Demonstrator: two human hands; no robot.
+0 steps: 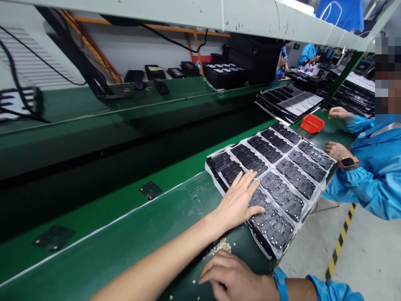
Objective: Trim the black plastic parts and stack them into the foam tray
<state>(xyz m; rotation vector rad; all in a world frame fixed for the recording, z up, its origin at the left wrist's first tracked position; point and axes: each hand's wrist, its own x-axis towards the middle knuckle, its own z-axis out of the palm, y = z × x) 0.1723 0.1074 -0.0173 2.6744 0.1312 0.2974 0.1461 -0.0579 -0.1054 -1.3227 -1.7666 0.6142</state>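
My left hand (239, 198) lies spread, palm down, over the near left part of a tray (268, 170) filled with rows of flat black plastic parts (283, 194). Its fingertips reach the parts and the white lining between the rows. Below it, close to the bottom edge, my right hand (233, 276) has its fingers curled in, a blue band (280, 284) round the wrist. Whatever those fingers may hold is hidden. Right above its knuckles is a small heap of tiny pale pieces (223, 246), with a few more scattered on the green table (175, 234).
Two square black pieces (151, 190) (54, 237) lie on the green strip to the left. A co-worker in blue (376, 167) sits at the right, hands near the tray's far end. Beyond stand a red bin (312, 123) and stacked trays (290, 102). A white beam (188, 14) crosses above.
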